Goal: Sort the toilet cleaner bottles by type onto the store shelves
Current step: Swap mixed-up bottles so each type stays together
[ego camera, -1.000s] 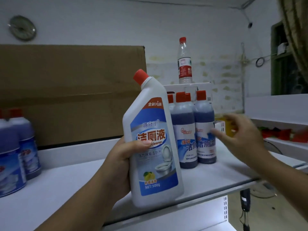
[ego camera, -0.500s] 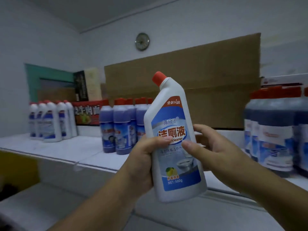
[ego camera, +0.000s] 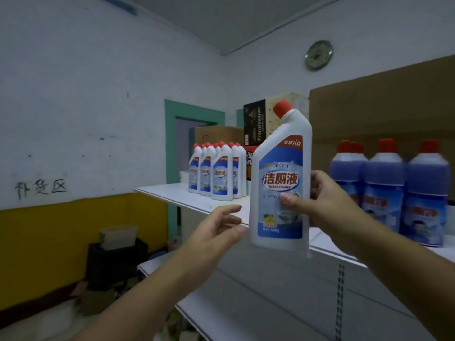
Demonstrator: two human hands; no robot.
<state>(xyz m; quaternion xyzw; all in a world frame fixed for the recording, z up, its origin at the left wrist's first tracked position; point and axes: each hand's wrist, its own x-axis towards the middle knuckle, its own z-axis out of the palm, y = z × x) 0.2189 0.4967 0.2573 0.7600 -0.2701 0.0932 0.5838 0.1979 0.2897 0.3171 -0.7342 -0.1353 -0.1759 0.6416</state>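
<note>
My right hand [ego camera: 325,207] grips a white angled-neck toilet cleaner bottle [ego camera: 280,168] with a red cap and blue label, held upright in front of the white shelf [ego camera: 172,195]. My left hand [ego camera: 216,230] is just left of the bottle with relaxed, spread fingers, holding nothing. Several matching white bottles [ego camera: 216,173] stand in a group at the shelf's far left end. Several round purple bottles with red caps [ego camera: 394,193] stand on the shelf at the right.
Cardboard boxes [ego camera: 381,114] stand behind the shelf, with a dark printed box [ego camera: 256,124] behind the white bottles. A lower shelf [ego camera: 246,311] sits beneath. A black crate with a plastic tub [ego camera: 118,237] stands on the floor at the left wall.
The bottle passed from my left hand to my right hand; my left hand let go and opened. The view swung left, bringing the group of white bottles closer.
</note>
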